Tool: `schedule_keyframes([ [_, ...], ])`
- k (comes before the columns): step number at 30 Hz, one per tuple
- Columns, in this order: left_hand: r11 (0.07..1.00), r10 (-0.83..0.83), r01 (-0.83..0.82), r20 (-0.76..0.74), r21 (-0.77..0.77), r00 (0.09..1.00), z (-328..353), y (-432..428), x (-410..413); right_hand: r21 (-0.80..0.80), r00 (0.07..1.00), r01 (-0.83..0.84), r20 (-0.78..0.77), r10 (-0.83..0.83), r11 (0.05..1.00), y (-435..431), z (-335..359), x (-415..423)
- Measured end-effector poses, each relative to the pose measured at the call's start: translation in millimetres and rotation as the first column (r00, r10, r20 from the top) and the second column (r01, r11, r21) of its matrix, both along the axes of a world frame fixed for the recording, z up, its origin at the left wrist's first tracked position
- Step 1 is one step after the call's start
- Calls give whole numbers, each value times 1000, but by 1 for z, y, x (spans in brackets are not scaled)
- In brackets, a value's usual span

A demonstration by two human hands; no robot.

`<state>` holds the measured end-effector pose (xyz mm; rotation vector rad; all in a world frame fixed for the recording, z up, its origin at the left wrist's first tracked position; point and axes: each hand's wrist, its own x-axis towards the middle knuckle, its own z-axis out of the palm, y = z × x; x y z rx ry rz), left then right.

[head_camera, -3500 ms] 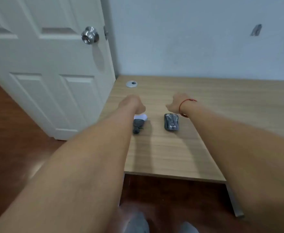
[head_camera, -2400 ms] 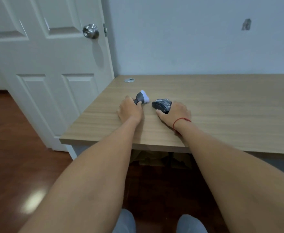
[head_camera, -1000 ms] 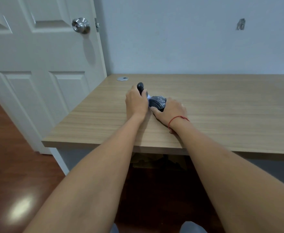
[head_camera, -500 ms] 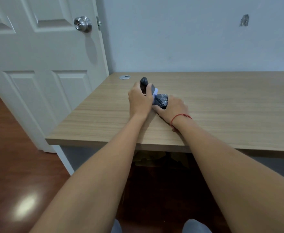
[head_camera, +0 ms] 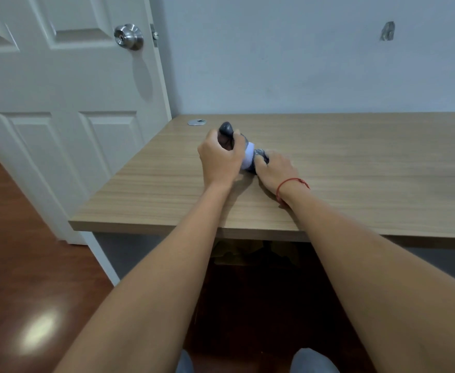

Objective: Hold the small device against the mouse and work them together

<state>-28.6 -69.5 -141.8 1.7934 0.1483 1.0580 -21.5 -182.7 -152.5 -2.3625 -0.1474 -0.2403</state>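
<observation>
L hand gripped brush, white end vs mouse; R hand clasped mouse on desk

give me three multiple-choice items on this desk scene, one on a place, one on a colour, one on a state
1. Where does the small round silver disc lie on the light wooden desk?
A. at the far left corner, near the white panelled door
B. at the front edge
C. under the right hand

2. What colour is the thin string bracelet on the right wrist?
A. blue
B. red
C. green

3. What is the state of the left hand?
A. lying flat and open on the desk
B. curled round the dark grey tool with a white pad end
C. hanging off the desk

Answers:
1. A, the disc sits by the wall at the corner beside the door.
2. B, a red thread circles the wrist behind the right hand.
3. B, the fingers wrap the tool's dark handle, its white end against the dark grey computer mouse.
</observation>
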Motion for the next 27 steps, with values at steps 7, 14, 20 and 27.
schedule_keyframes([
  [7, 995, 10, -3, -76, 95, 997, -2, 2, 3, -15, 1000, 7, 13, -6, 1000, 1, -3, 5],
  [14, 997, 2, 4, -76, 80, 997, -4, 2, 2, -15, 1000, 21, 4, -21, 1000, 0, -2, 2],
  [20, 997, -24, 28, -72, 65, 997, -2, 2, 1, -3, 1000, 25, 2, -25, 1000, 0, -1, 0],
  [27, 998, -10, 18, -149, 55, 989, -4, 9, 10, 26, 1000, 17, -4, -17, 1000, 2, 1, -5],
])
